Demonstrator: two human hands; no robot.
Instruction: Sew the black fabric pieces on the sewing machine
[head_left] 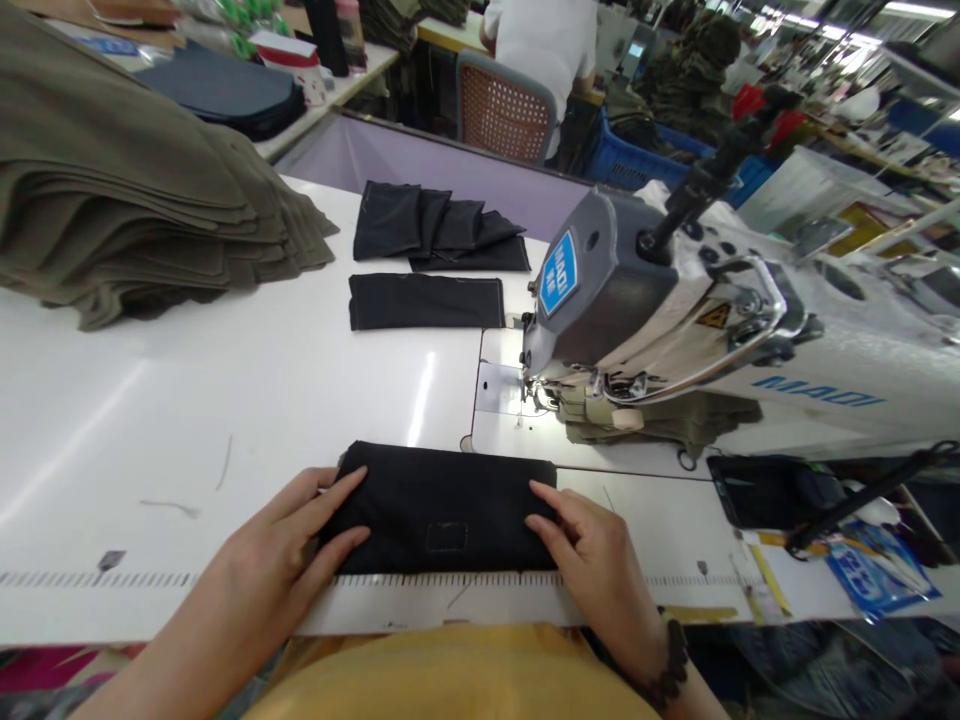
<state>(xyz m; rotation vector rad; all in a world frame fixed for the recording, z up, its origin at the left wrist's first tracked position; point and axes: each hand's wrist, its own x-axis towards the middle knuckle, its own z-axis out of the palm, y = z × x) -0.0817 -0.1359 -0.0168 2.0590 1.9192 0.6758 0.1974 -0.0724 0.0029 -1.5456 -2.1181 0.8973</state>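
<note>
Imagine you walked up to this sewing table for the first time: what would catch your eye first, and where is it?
First, the folded black fabric piece at the near table edge, with the left hand and right hand resting on its two ends. Next, the grey sewing machine at right. Then the tall stack of olive fabric at far left.

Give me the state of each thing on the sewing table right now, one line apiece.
black fabric piece: folded flat at the table's near edge, both hands on its ends.
left hand: flat, fingers on the piece's left end.
right hand: flat, fingers on its right end.
sewing machine: olive cloth bunched under its arm.
black pieces: fanned pile, one laid apart in front.
olive stack: piled high, far left.
</note>
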